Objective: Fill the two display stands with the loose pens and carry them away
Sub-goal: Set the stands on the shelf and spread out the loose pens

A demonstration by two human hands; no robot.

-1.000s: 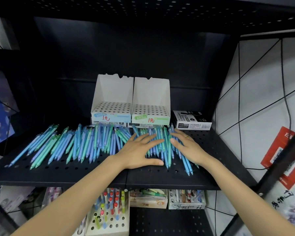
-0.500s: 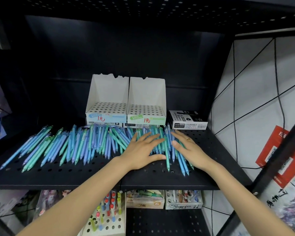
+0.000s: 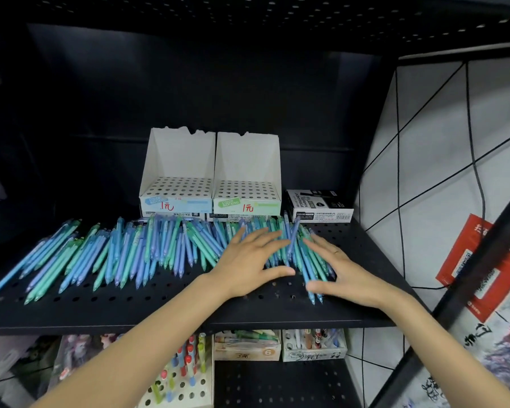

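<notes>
Two empty display stands (image 3: 209, 184) are seen behind loose pens (image 3: 124, 254) on the shelf (image 3: 159, 313); pens at the right have been gathered closer between the flat, spread left hand (image 3: 248, 266) and right hand (image 3: 345, 275), ready for lifting.

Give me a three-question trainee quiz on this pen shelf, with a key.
1. True or false: both display stands already hold pens.
2. The left hand lies: A) flat on the loose pens B) gripping a stand C) off the shelf.
3. Which box sits right of the stands?

Key: 1 false, their holes are empty. 2 A; the right hand lies flat on them too. 3 The black marker box.
</notes>
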